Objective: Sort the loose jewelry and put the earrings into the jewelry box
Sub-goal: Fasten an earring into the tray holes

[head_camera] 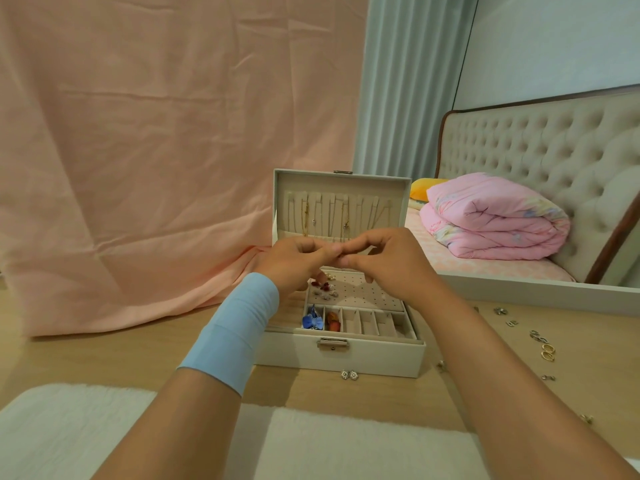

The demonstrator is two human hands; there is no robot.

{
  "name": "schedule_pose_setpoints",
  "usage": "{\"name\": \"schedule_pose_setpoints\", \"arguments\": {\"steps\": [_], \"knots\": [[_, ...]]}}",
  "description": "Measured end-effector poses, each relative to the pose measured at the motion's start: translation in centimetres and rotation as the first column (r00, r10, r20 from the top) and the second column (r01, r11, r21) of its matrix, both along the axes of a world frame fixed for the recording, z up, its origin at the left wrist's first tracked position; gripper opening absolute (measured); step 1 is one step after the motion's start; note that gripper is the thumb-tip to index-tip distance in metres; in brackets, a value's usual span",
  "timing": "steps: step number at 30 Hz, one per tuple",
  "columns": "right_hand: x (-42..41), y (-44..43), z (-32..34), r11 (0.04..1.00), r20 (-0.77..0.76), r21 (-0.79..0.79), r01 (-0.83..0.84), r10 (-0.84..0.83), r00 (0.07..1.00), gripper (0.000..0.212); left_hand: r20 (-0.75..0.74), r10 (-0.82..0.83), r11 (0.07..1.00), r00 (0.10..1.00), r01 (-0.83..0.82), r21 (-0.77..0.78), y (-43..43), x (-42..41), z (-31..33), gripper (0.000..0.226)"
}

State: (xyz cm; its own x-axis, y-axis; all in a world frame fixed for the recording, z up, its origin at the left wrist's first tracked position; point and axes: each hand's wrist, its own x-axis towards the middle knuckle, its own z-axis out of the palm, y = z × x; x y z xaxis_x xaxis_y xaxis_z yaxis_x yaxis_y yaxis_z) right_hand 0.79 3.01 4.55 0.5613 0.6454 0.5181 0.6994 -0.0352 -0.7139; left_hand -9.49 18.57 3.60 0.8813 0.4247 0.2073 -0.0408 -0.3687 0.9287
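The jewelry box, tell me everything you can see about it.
The jewelry box is cream, looks leatherette, and sits on the wooden floor with its lid standing open. Thin necklaces hang inside the lid. The tray holds a perforated earring panel with a few earrings at its left, and front slots hold a blue bow piece and an orange piece. A metal clasp sits on the front. Both hands hover above; no contact shows.

No legible text anywhere (labels, brands, numbers, signs).
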Motion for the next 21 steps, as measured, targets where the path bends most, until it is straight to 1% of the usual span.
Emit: {"name": "schedule_pose_setpoints", "arguments": {"steps": [3, 6, 8, 10, 13, 16, 18, 21], "knots": [[0.17, 0.00, -0.09, 0.999, -0.005, 0.011, 0.039, -0.039, 0.999, 0.013, 0.002, -0.018, 0.999, 1.000, 0.018, -0.038, 0.24, 0.19, -0.26, 0.008], [0.14, 0.13, -0.09, 0.998, 0.039, 0.001, 0.070, -0.070, 0.997, 0.015, 0.011, -0.004, 0.997, 1.000, 0.005, -0.082, 0.26, 0.35, -0.47, 0.009], [0.03, 0.05, 0.03, 0.999, 0.060, -0.018, 0.044, -0.043, 0.997, 0.020, 0.017, 0.006, 0.995, 1.000, -0.004, -0.099, 0.23, 0.38, -0.53, 0.008], [-0.05, -0.09, 0.15, 1.000, 0.060, -0.029, 0.005, -0.003, 0.998, 0.023, 0.020, 0.016, 0.995, 1.000, -0.014, -0.096, 0.20, 0.35, -0.55, 0.007], [-0.01, -0.10, 0.16, 1.000, 0.067, -0.017, 0.008, -0.007, 0.998, 0.024, 0.008, 0.003, 0.998, 1.000, -0.002, -0.056, 0.18, 0.26, -0.40, 0.006], [0.25, 0.05, -0.01, 0.999, 0.030, 0.024, 0.047, -0.047, 0.998, 0.023, 0.003, -0.044, 0.992, 0.999, 0.045, -0.116, 0.12, 0.09, -0.19, 0.009], [0.33, 0.09, 0.02, 0.998, 0.010, 0.032, 0.059, -0.059, 0.998, 0.022, 0.034, -0.001, 0.992, 0.999, 0.005, -0.126, 0.13, 0.04, -0.13, 0.008], [0.10, 0.09, 0.14, 0.999, -0.007, 0.020, 0.031, -0.031, 1.000, 0.021, 0.057, 0.037, 0.994, 0.998, -0.031, -0.104, 0.11, 0.10, -0.12, 0.007]]}}
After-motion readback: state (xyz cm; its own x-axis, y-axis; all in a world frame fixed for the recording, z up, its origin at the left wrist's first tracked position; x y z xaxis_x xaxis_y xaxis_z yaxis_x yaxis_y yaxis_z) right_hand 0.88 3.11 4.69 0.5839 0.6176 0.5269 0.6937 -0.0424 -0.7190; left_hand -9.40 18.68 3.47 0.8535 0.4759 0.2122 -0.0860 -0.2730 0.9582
